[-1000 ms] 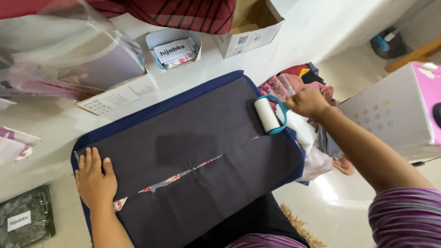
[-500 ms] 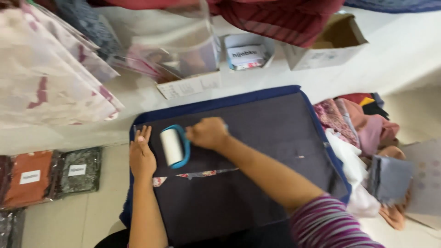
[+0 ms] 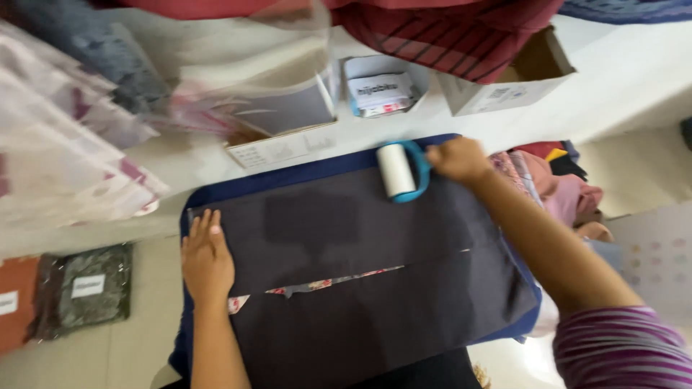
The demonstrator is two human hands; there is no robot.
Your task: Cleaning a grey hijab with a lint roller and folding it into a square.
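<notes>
A dark grey folded cloth (image 3: pixel 360 252) lies on a navy blue board (image 3: pixel 288 176), with a strip of floral fabric (image 3: pixel 331 282) showing at the fold. My left hand (image 3: pixel 207 259) presses flat on the cloth's left end. My right hand (image 3: pixel 458 160) grips the blue handle of a lint roller (image 3: pixel 398 171), whose white roll rests near the cloth's far edge, right of centre.
Cardboard boxes (image 3: pixel 512 83) and a small box of cards (image 3: pixel 380 90) stand on the white surface behind. A pile of coloured fabrics (image 3: pixel 562 187) lies at the right. Bagged cloths (image 3: pixel 83 292) sit on the floor at the left, clear bags (image 3: pixel 79 144) above them.
The roller went from the cloth's right end across to the left beside my left hand, and is now back toward the far right edge. My left hand stayed pressed on the cloth.
</notes>
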